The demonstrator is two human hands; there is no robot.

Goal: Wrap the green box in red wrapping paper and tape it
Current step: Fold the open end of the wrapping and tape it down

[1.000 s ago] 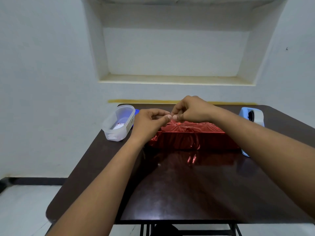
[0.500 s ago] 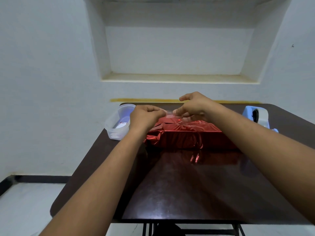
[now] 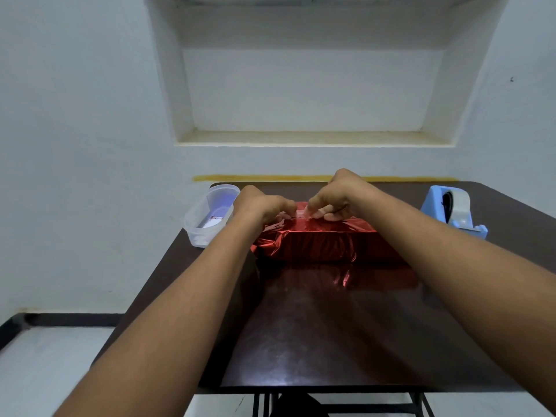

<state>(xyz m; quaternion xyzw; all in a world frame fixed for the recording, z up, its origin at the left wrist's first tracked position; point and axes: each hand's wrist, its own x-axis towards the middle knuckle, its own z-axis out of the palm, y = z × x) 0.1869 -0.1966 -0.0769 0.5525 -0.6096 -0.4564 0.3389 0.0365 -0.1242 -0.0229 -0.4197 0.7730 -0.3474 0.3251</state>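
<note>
A box covered in shiny red wrapping paper [image 3: 319, 245] lies at the middle of the dark table [image 3: 331, 332]; no green shows. My left hand [image 3: 264, 206] and my right hand [image 3: 337, 197] meet over the box's top. Between their fingertips stretches a short strip of clear tape [image 3: 301, 212], low against the paper's top. The paper bunches in crumpled folds at the left end of the box.
A clear plastic tub [image 3: 210, 218] stands at the table's far left corner. A light blue tape dispenser [image 3: 454, 210] stands at the far right. A white wall with a recessed niche [image 3: 313, 136] rises right behind the table.
Both hands have come down from above the box onto its top, and the tape strip has been drawn out a little between them.
</note>
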